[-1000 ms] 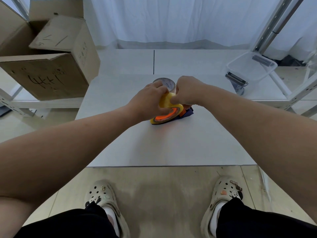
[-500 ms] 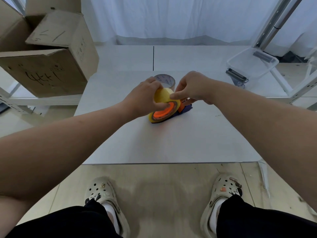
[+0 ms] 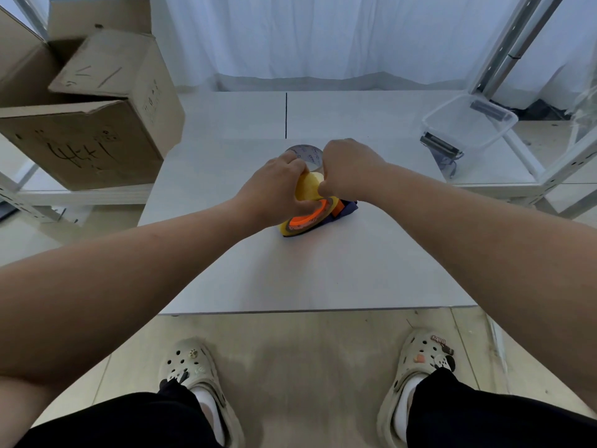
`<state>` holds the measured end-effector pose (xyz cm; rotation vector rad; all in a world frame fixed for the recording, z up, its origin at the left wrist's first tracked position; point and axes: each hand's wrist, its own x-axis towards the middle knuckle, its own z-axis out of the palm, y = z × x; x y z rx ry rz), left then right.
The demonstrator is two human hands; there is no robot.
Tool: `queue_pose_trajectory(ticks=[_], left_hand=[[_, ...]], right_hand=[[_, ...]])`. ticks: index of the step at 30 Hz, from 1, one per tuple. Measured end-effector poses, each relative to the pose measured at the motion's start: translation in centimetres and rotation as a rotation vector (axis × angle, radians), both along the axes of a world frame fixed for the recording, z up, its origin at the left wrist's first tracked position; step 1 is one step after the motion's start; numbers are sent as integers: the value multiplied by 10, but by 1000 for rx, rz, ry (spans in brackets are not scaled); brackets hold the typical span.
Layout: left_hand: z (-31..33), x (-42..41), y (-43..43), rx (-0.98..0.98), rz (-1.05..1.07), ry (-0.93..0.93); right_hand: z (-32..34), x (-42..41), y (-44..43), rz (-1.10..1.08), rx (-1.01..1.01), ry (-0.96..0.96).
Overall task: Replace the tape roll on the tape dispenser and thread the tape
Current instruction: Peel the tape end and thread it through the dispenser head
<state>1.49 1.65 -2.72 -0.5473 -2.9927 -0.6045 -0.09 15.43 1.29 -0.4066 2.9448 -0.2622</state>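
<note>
Fingers (image 3: 324,189) both hands pinch yellow tape roll (image 3: 307,189) | on dispenser (image 3: 339,210)

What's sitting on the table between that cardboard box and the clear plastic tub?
In the head view, both hands, left hand and right hand, work a yellow tape roll on the dispenser; a clear tape roll lies behind, between box and tub.

Both arms outstretched; left hand (image 3: 277,189) & right hand (image 3: 347,171) curled closed, nearly touching.
</note>
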Motion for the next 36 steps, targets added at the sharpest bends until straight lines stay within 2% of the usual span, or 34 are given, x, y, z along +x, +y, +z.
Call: queue_pose_trajectory(ticks=[4,11,13,16,24,30,36], left_hand=[[-1,2,-2,35,3,3],[-2,-1,-7,47,3,-20],[-2,-1,-8,53,1,-23],[-1,-2,-7,47,-4,-23],[-1,-5,-7,42,-7,-30],[-2,-5,-7,39,-7,-30],[-1,-5,-7,33,-3,-34]], right_hand=[[-7,-2,7,29,-92,-22],[-13,-9,26,-203,-627,-243],[-14,-10,28,-209,-700,-321],[-14,-7,24,-126,-571,-296],[-12,-9,20,-104,-522,-155],[-8,-9,23,-88,-526,-283],[-5,-9,24,-83,-505,-237]])
